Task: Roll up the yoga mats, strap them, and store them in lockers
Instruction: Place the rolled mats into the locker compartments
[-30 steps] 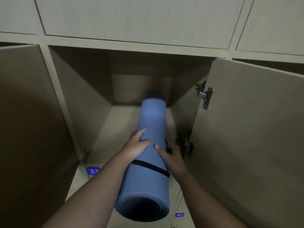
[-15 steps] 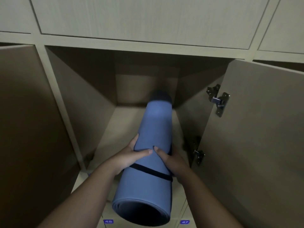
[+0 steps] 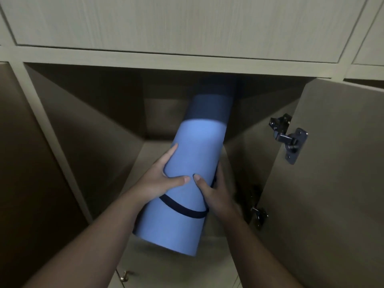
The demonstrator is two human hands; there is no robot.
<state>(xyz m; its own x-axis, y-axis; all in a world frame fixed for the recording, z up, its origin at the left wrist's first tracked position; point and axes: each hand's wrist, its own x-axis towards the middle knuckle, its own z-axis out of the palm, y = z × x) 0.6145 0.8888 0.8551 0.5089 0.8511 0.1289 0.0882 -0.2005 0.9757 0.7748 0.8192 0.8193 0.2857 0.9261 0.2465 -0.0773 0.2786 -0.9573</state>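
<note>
A rolled blue yoga mat point(image 3: 195, 154) with a black strap point(image 3: 182, 209) around it points into the open locker point(image 3: 89, 125). Its far end is raised into the shadowed upper part of the compartment; its near end sticks out over the locker's front edge. My left hand point(image 3: 161, 180) grips the roll from the left, thumb across the top. My right hand point(image 3: 214, 191) grips it from the right, thumb on top, fingers hidden behind the mat. Both hands sit just above the strap.
The locker's door point(image 3: 332, 183) stands open on the right, with two metal hinges point(image 3: 287, 138) on its inner edge. Another open door point(image 3: 25, 173) fills the left side. Closed lockers point(image 3: 176, 23) run above. A small knob point(image 3: 124, 277) shows on a lower door.
The mat's far end has tilted up and gone deeper into the locker. Both hands moved up and forward with it. The near end's opening no longer faces me.
</note>
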